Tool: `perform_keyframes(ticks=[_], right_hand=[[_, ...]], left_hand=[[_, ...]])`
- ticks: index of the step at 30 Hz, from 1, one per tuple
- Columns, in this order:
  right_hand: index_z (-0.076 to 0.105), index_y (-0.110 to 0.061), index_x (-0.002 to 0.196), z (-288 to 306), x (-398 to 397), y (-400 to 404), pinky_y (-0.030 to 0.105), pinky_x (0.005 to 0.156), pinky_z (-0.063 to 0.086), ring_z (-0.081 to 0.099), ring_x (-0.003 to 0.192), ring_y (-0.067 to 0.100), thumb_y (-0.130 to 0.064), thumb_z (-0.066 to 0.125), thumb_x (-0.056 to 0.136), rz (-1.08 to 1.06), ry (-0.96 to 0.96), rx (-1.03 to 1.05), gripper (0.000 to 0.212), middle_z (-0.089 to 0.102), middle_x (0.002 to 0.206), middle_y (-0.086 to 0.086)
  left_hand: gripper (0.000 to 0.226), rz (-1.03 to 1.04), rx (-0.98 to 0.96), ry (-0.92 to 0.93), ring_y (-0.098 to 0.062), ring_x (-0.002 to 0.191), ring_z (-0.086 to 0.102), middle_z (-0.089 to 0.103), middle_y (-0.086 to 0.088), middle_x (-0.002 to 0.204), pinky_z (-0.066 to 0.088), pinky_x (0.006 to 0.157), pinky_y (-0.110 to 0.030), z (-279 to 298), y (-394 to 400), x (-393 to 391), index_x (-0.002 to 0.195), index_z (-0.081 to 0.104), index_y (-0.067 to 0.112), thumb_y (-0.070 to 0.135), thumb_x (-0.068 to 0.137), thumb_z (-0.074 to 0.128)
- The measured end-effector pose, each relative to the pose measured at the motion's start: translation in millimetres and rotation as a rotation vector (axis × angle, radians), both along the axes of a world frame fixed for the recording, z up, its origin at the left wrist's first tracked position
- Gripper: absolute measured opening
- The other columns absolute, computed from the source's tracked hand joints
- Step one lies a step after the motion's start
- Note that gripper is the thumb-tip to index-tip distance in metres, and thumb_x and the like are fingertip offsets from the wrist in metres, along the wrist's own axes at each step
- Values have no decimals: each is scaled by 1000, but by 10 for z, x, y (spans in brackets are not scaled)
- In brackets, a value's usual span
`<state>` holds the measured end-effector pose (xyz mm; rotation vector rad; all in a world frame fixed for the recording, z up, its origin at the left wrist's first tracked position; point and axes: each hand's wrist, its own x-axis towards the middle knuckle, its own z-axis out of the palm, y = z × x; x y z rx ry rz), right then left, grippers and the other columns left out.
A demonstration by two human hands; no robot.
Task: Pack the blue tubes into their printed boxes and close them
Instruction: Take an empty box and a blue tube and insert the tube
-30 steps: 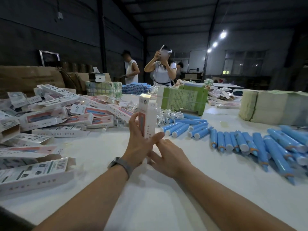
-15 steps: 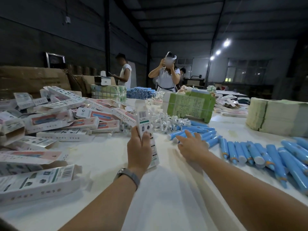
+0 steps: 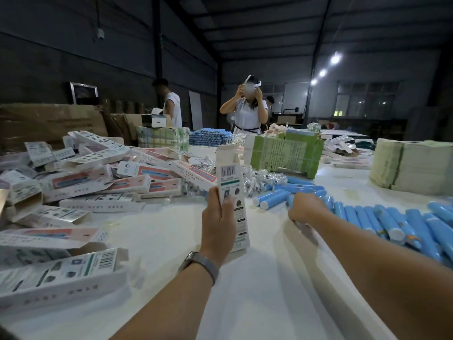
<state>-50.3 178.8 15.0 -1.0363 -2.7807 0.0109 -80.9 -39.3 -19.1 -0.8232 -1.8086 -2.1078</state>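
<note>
The left hand [image 3: 218, 224] grips a printed box [image 3: 231, 190] around its lower half, thumb on the near left edge and fingers wrapped over the printed face. The box stands nearly upright, its long axis running from the tabletop [image 3: 257, 278] up and slightly away, with the top end flaps open and pointing toward the ceiling; a barcode sits high on the facing panel.

To the right of the box, the right hand [image 3: 306, 208] reaches down among the blue tubes [image 3: 362, 217], knuckles up and fingers curled. Whether it already grips a tube cannot be told, since the fingertips are hidden behind the hand. The tubes right of the box lie flat in a loose row, long axes mostly running away from the person, white caps at their near ends; a few just beyond the right hand lie crosswise, caps toward the box.

Left of the box, a heap of printed cartons [image 3: 103, 177] lies at mixed angles, many with open flaps. Behind the box stands a green bundle of leaflets [image 3: 284, 155], and far right of it a pale stack of paper [image 3: 411, 165].

The tabletop is white. The room is a dim warehouse with dark walls and bright ceiling lamps [image 3: 334, 59]. Beyond the box, a person in white [image 3: 247, 114] stands with both hands raised to a headset.
</note>
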Motion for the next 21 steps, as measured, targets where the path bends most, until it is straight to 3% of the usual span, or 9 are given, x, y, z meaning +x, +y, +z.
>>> perform_keyframes(ticks=[3, 6, 9, 11, 14, 16, 21], right_hand=[[46, -12, 80, 183, 59, 34, 25, 56, 41, 55, 74, 23, -19, 65, 81, -29, 6, -99, 20, 52, 74, 5], [53, -7, 81, 377, 133, 14, 22, 48, 40, 49, 51, 21, -11, 70, 76, -28, 311, -437, 19, 54, 67, 9], [48, -6, 107, 632, 235, -202, 24, 48, 44, 51, 61, 20, -2, 66, 80, 155, 658, -756, 32, 57, 85, 12], [41, -12, 108, 811, 342, -435, 22, 44, 46, 55, 64, 17, -4, 61, 87, 309, 845, -885, 30, 58, 94, 13], [48, -14, 97, 1019, 500, -784, 20, 45, 48, 63, 59, 15, -19, 49, 98, 475, 1050, -972, 5, 64, 93, 12], [54, -15, 98, 1091, 585, -963, 20, 49, 51, 66, 62, 12, -24, 47, 101, 529, 1104, -970, 12, 66, 92, 8], [57, -19, 97, 1083, 706, -1143, 21, 56, 53, 70, 80, 23, -24, 61, 96, 626, 1071, -707, 6, 68, 93, 8]], left_hand=[[22, -71, -10, -30, -19, 79, 67, 71, 3, 90, 56, 71, -43, 0, -6, 27, 102, 56, 31, 42, 90, 41], [29, -100, -37, -9, -21, 86, 67, 70, 2, 97, 57, 73, -42, 28, -5, 69, 104, 52, 17, 41, 90, 43], [24, -74, -66, 4, -22, 89, 68, 70, -2, 103, 57, 77, -44, 39, -7, 68, 102, 49, 15, 37, 95, 47], [9, -46, -99, 15, -23, 93, 68, 70, -4, 108, 56, 83, -50, 24, 2, 53, 97, 48, 19, 26, 102, 50], [9, -26, -157, 61, -22, 101, 67, 69, 2, 112, 56, 88, -51, 20, 1, 79, 96, 47, 24, 28, 100, 54], [18, -27, -167, 73, -19, 99, 67, 69, 9, 108, 56, 87, -50, 39, -18, 121, 99, 49, 22, 38, 92, 53], [31, -37, -170, 109, -25, 93, 66, 70, 0, 101, 54, 82, -52, 40, -40, 166, 100, 48, 12, 40, 87, 54]])
